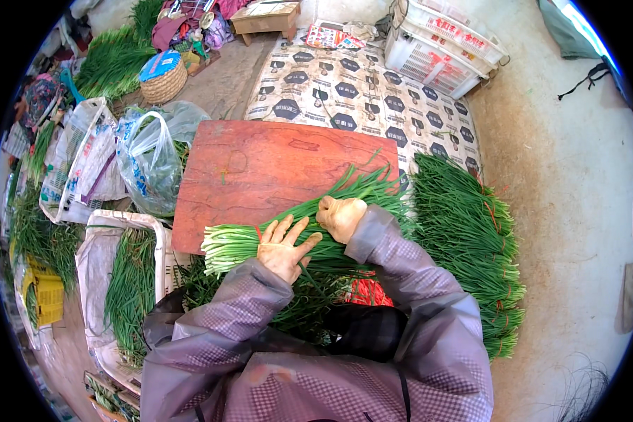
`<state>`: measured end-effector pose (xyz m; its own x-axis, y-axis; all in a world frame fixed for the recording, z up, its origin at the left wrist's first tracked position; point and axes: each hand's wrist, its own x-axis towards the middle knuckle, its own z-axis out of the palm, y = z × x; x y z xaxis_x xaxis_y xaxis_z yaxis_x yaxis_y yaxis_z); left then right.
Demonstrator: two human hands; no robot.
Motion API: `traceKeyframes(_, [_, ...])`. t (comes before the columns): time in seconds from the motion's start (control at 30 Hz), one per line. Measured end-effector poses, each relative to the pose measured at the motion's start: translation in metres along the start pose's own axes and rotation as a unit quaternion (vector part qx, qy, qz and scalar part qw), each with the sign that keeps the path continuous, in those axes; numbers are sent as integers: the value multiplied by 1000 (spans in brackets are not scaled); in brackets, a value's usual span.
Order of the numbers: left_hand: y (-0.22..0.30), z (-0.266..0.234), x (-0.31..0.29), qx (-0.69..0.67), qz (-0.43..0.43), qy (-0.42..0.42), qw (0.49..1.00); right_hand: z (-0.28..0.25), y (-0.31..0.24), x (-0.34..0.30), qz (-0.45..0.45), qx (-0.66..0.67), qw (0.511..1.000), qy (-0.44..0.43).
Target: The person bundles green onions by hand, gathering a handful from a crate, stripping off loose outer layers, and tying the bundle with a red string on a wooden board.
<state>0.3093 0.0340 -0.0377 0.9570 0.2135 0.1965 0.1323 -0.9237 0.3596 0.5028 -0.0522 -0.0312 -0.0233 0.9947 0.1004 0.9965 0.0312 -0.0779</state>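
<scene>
Your left hand (283, 247) lies flat, fingers spread, pressing the bunch of green chives (299, 221) w/ white ends pointing left, lying across the near edge of the red-brown board (260, 169). Right hand (340, 215) is curled closed around the middle. Stuff looks light, floppy & prob bruises easy, so grip near the firmer white ends, not the soft tips. Tied bundles (471, 239) stacked to your right.

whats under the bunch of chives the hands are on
The chive bunch lies partly on the red wooden board. Left hand and right hand cover its middle; what lies beneath its near side is hidden.
</scene>
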Motion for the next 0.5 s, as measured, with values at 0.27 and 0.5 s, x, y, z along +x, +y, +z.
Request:
traceKeyframes(0.27, [-1, -4, 0, -11, -8, -25, 1000, -8, -6, 11, -2, 87, 993, -80])
traceKeyframes(0.5, [-7, -47, 3, -57, 10, -84, 995, 4, 2, 12, 16, 158, 985, -72])
